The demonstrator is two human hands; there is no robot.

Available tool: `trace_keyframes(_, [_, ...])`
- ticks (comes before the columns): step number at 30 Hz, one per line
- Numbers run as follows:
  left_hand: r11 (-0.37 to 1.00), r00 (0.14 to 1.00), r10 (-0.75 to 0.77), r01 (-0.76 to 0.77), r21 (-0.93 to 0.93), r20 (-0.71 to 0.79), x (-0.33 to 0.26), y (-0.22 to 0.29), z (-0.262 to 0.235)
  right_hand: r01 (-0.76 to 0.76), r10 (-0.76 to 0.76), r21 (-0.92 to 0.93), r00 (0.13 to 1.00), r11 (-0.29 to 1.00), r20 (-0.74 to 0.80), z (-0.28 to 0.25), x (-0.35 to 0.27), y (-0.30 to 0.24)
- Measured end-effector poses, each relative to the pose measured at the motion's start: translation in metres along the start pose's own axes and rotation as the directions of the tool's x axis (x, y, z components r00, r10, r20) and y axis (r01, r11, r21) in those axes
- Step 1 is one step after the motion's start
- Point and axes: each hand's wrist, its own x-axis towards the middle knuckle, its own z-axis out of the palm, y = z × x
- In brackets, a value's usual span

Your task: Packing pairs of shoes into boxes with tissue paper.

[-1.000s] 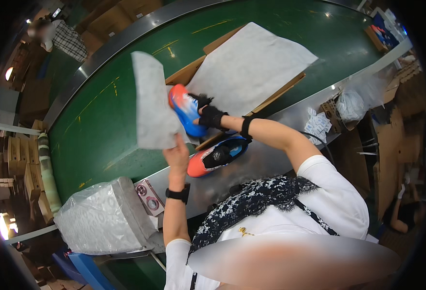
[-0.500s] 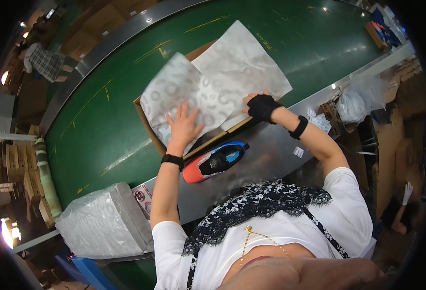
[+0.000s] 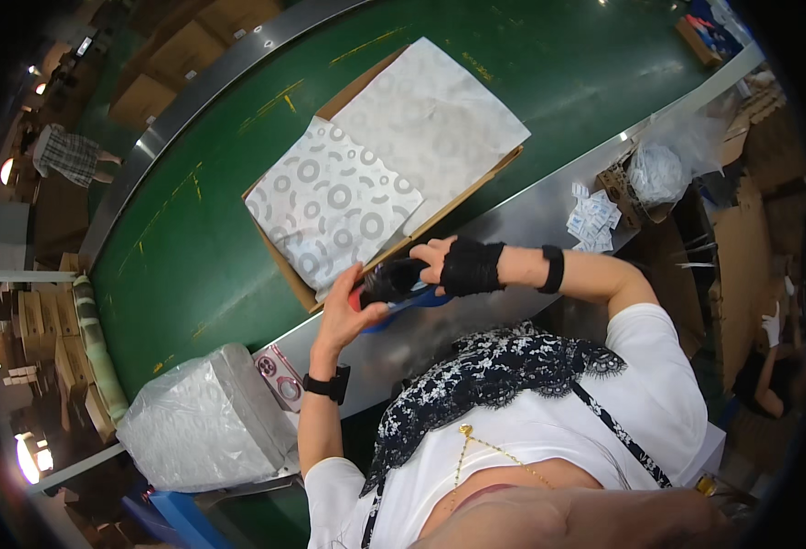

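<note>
A shoe (image 3: 390, 283), black at its opening with red and blue parts, is between my two hands at the near edge of the box. My left hand (image 3: 343, 309) curls round its red toe end, thumb toward me. At the heel end, my right hand (image 3: 449, 265), in a black fingerless glove, grips the shoe. Just beyond lies an open cardboard box (image 3: 286, 271), lined with white patterned tissue paper (image 3: 330, 197) that spreads over the box and its far lid. The paper hides the box's inside.
The box rests on a green conveyor belt (image 3: 183, 274) with a metal edge. A plastic-wrapped paper stack (image 3: 206, 421) stands at near left beside a pink-patterned case (image 3: 279, 377). Small white packets (image 3: 593, 220) and a clear plastic bag (image 3: 659, 172) lie at right.
Both hands have left the tissue paper and come nearer to me, taking hold of the shoe that lay on the metal edge. The paper now lies flatter over the box.
</note>
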Motion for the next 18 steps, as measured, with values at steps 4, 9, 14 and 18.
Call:
trace_keyframes(4, [0.975, 1.0, 0.02, -0.015, 0.223, -0.023, -0.019, 0.033, -0.01, 0.007, 0.0, 0.171, 0.999, 0.985, -0.041, -0.077, 0.016, -0.035])
trace_keyframes(9, [0.901, 0.992, -0.099, 0.121, -0.416, 0.076, -0.031, 0.066, -0.025, -0.199, 0.187, 0.91, 0.973, 0.363, 0.138, -0.165, 0.033, -0.021])
trace_keyframes(14, [0.938, 0.995, 0.089, -0.069, -0.341, 0.044, -0.031, 0.09, -0.018, 0.014, 0.208, 0.756, 0.958, 0.655, -0.199, -0.137, 0.041, -0.041])
trace_keyframes(18, [0.9, 0.994, 0.091, -0.058, -0.431, 0.055, -0.029, 0.1, -0.006, -0.022, 0.342, 0.797, 0.91, 0.604, -0.234, -0.126, 0.039, -0.045])
